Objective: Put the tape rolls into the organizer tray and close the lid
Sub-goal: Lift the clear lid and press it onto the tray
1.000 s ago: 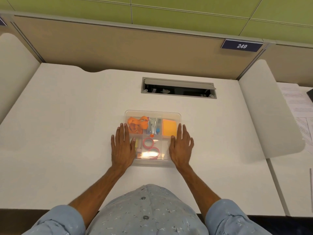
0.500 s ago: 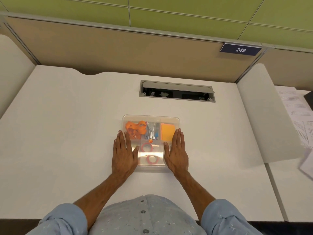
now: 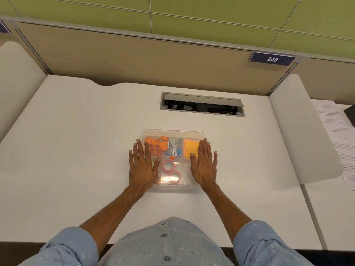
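The organizer tray (image 3: 172, 132) is a clear plastic box with rounded corners, sitting on the white desk (image 3: 76, 150) with its transparent lid (image 3: 173, 182) down on top; a bright glare spot shows on the lid between the two palms. The left hand (image 3: 141, 169) lies flat, fingers spread and straight, on the tray's left side, gripping nothing. The right hand (image 3: 205, 167) lies flat the same way on the right side, fingers extended and also holding nothing.

Through the lid, two pink tape rolls (image 3: 171, 170) lie in the near compartment between the thumbs, one just beyond the other, apparently touching. Past the left fingertips is a heap of orange ribbon-like material (image 3: 156, 144). Beside the right index finger is an orange-yellow pad (image 3: 191, 148). Between those, in a narrow middle compartment, are small metallic and blue items (image 3: 175, 147) too small to identify, with a small orange dot (image 3: 172, 158) at their near end.

Beyond the fingertips, a grey cable hatch (image 3: 201, 104) stands open in the desk. Behind it rises a tan partition (image 3: 134, 60) with green panels (image 3: 211, 12) above, and a dark plate reading 249 (image 3: 272, 59) up to the right. A white side divider (image 3: 305, 131) curves well right of the right hand, with printed papers (image 3: 334, 123) past it. Rolled light-blue sleeves (image 3: 267, 244) and a buttoned shirt (image 3: 165, 242) fill the near edge.
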Demonstrator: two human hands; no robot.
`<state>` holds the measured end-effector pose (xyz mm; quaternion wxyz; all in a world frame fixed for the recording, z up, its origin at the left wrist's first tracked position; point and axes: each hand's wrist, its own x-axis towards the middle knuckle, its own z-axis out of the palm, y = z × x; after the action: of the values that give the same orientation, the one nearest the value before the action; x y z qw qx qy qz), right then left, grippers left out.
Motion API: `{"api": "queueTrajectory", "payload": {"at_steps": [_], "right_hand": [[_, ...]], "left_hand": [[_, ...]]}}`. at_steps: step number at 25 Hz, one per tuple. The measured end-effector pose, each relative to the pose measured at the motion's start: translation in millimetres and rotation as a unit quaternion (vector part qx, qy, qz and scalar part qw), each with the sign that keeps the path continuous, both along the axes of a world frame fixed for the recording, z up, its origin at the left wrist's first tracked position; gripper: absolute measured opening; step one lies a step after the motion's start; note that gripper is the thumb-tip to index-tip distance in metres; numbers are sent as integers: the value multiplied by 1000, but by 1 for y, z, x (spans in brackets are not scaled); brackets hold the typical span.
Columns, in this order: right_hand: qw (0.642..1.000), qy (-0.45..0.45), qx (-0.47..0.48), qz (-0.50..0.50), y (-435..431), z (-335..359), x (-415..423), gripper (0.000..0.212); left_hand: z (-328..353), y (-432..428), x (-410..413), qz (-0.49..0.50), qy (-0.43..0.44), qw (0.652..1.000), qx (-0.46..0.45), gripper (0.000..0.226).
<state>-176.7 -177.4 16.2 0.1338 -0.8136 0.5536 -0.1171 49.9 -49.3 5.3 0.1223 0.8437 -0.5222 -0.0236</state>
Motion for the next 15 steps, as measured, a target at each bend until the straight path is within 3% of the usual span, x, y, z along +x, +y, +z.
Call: {"api": "queueTrajectory", "payload": {"at_steps": [5,15], "right_hand": [[996,56,-24,72,-36,-1,21,65],[994,86,-33,55,-54,-17,38,65]], "left_hand": [[3,-39,26,-56,-9,998,-13,72],[-16,-66,36,-35,6,999,4,73]]}}
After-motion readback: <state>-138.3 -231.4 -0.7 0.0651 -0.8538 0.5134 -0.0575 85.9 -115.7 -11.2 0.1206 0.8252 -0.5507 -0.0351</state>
